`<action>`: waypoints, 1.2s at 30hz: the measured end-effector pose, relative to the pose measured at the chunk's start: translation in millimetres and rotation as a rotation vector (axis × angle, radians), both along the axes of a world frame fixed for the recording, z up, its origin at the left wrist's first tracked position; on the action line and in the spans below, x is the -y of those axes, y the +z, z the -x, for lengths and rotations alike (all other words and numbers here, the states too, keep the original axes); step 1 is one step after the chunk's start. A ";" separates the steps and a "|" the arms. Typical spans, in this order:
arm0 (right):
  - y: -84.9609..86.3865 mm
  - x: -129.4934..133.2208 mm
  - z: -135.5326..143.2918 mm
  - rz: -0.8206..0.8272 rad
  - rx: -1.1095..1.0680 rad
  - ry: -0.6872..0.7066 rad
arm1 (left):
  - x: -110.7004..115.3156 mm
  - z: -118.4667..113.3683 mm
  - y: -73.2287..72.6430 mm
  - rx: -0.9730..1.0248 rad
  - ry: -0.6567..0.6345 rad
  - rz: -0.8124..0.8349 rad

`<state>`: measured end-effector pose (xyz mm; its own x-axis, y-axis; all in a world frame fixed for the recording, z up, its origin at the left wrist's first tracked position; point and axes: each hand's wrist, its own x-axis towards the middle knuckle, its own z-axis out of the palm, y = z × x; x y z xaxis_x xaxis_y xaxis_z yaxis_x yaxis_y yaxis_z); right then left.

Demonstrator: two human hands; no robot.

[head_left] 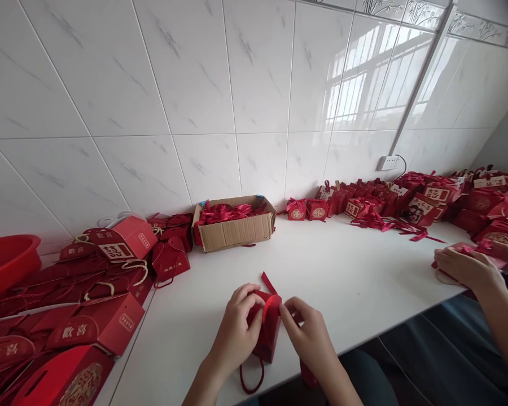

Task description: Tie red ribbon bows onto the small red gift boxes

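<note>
A small red box (268, 338) stands on the white table near its front edge, with a dark red cord loop (252, 389) hanging toward me. My left hand (241, 324) wraps the left side of the box, its fingers curled at the top. A bright red ribbon (272, 307) arches over the box top, and one end sticks out behind it on the table. At the right of the box, my right hand (307, 330) pinches the ribbon between thumb and forefinger. Part of the box is hidden by my fingers.
A cardboard box (237, 231) of red ribbons stands by the wall. Red gift boxes (127, 239) and a red basin (8, 262) are at the left. More boxes (421, 208) line the back right. Another person's hands (469, 268) hold a red box at the right edge.
</note>
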<state>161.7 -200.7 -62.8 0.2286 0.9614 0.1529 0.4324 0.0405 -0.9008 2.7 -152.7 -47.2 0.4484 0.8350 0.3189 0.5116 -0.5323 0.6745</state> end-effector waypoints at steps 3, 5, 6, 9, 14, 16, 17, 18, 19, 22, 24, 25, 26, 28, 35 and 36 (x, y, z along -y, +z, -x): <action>4.4 -2.3 -4.7 -0.146 0.104 -0.022 | -0.9 -2.6 17.9 -0.042 -0.032 -0.086; 11.1 -5.1 -5.7 -0.183 0.080 0.101 | -1.9 -5.6 33.5 -0.077 -0.065 -0.139; 15.1 -6.8 -5.3 -0.192 0.038 0.180 | -2.6 -7.1 41.6 -0.089 -0.075 -0.171; 27.2 -12.4 -2.7 -0.221 -0.135 0.314 | -4.3 -8.5 61.6 -0.074 -0.060 -0.272; 50.5 -6.7 -9.3 -0.270 -0.383 0.246 | -1.8 8.8 61.3 0.013 0.071 -0.227; 62.3 3.1 -16.6 -0.336 -0.484 0.212 | 1.7 19.1 47.7 -0.070 0.108 -0.126; 68.0 8.2 -20.2 -0.377 -0.532 0.196 | 3.7 23.5 39.3 -0.122 0.115 -0.072; 73.1 12.7 -23.1 -0.422 -0.580 0.185 | 5.5 27.2 30.7 -0.159 0.119 -0.025; 77.3 15.9 -25.0 -0.463 -0.621 0.184 | 7.1 30.0 22.4 -0.169 0.125 0.017; 81.5 13.2 -22.1 -0.474 -0.654 0.231 | 8.6 34.3 2.6 -0.044 0.174 0.113; 76.3 1.6 -12.6 -0.368 -0.537 0.269 | 6.8 35.7 -5.4 0.089 0.225 0.163; 71.7 -6.0 -6.3 -0.299 -0.440 0.276 | 5.5 36.4 -8.0 0.149 0.245 0.191; 66.1 -13.9 0.5 -0.233 -0.322 0.288 | 4.3 37.1 -10.1 0.199 0.262 0.219; 53.8 -28.2 13.7 -0.080 -0.115 0.294 | 3.0 38.5 -12.8 0.269 0.279 0.264; 31.6 -44.6 34.2 0.168 0.082 0.321 | 7.2 39.6 -15.1 0.300 0.282 0.263; 31.3 -44.8 34.6 0.181 0.072 0.311 | 7.4 39.5 -15.2 0.296 0.283 0.255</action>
<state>127.1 -155.9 -31.5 -0.0839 0.9963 -0.0208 0.4874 0.0228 -0.8729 -36.8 -160.1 -62.3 0.1135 0.9793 0.1678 0.3785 -0.1988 0.9040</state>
